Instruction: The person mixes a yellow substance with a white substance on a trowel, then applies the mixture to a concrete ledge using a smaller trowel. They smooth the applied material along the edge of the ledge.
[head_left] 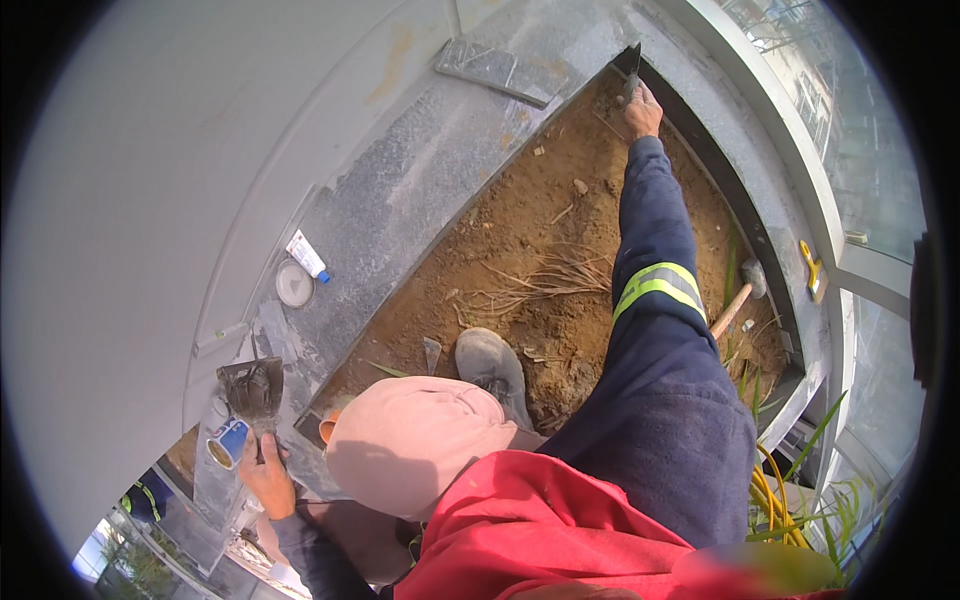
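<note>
While scraper (252, 386) is gripped by left hand (269, 480), trowel (632, 82) is gripped by right hand (644, 112), likely for stone corner (606, 50) reach.

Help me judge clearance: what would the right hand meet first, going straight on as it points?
Likely the grey stone ledge at the far corner; the bladed tool in the right hand leads and may already touch; depth is unclear.

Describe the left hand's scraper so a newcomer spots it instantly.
Follow the gray stone ledge beside the dirt down to the left hand. It grips the scraper, next to a blue can. Unlike the can, the scraper has a broad, smeared blade.
</note>
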